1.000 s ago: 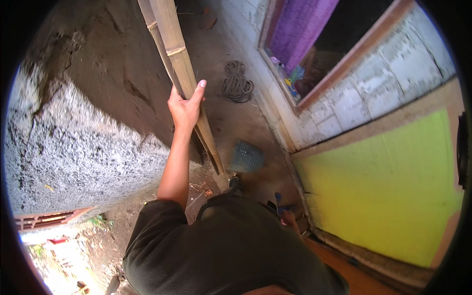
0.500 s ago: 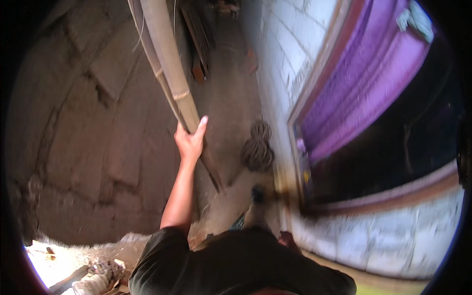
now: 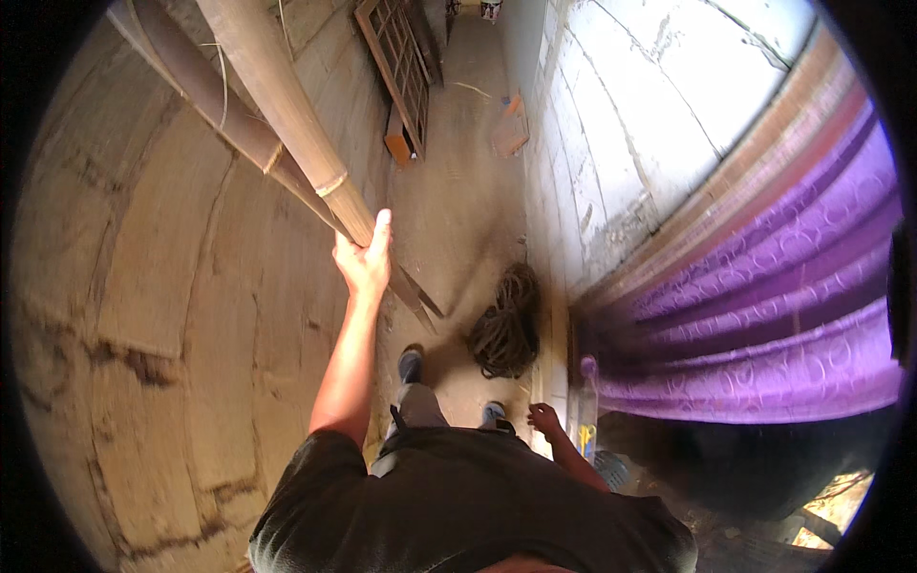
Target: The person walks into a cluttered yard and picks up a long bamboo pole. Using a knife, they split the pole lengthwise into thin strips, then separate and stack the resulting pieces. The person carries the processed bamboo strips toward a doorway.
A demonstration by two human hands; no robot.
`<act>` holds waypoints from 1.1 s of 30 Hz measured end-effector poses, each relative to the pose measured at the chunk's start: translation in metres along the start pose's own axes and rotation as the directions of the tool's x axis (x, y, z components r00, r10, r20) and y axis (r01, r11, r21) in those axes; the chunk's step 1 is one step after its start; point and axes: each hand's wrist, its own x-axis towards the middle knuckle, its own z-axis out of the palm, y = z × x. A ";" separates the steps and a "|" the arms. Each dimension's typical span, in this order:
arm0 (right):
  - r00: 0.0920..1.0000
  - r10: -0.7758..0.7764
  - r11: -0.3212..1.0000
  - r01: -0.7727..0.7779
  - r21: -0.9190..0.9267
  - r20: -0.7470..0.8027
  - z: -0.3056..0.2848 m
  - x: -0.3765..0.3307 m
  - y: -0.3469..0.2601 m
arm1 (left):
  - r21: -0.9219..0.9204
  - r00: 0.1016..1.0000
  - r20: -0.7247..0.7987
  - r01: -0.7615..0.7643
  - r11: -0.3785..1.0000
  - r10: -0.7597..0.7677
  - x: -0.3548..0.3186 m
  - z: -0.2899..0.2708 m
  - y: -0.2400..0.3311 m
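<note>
My left hand (image 3: 363, 264) is closed around two long split bamboo poles (image 3: 287, 110), one lighter and one browner. They slant up to the far left, past the upper edge of the view. Below the hand, their narrow lower ends (image 3: 416, 298) stick out just above the floor. My right hand (image 3: 545, 420) hangs low by my right side, fingers loosely bent and apart, with nothing seen in it. Ahead of it, a coil of dark rope or hose (image 3: 504, 329) lies on the floor against the right wall.
A narrow dirt passage (image 3: 449, 191) runs ahead between a block wall (image 3: 162, 258) and a white-painted wall (image 3: 611, 143). A wooden lattice frame (image 3: 396, 72) leans on the left. A reddish flat piece (image 3: 511, 126) lies at right. A purple curtain (image 3: 764, 334) hangs in the opening beside me.
The upper parts of the bamboo poles have swung left, still in my left hand. My right hand now shows at my side. More of the passage and purple curtain is visible.
</note>
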 end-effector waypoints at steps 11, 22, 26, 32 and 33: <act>0.981 0.168 0.923 -0.121 0.366 -0.100 0.010 0.188 -0.068 | -0.265 0.980 0.198 0.051 0.963 0.003 0.213 0.143 -0.132; 0.895 -0.225 0.890 0.350 0.294 -0.384 0.002 0.338 -0.467 | -0.243 0.967 0.252 0.031 0.969 0.032 0.382 0.362 -0.256; 0.759 -0.522 0.768 0.617 0.173 -0.390 -0.035 0.373 -0.711 | -0.190 0.966 0.179 -0.152 0.970 0.186 0.440 0.458 -0.286; 0.219 -0.965 0.219 0.976 0.013 -0.146 -0.039 0.278 -1.081 | -0.121 0.963 0.266 -0.009 0.993 0.041 0.534 0.580 -0.295; 0.158 -0.980 0.155 0.987 0.035 -0.121 -0.031 0.266 -1.125 | -0.147 0.954 0.301 0.046 0.988 0.000 0.551 0.599 -0.303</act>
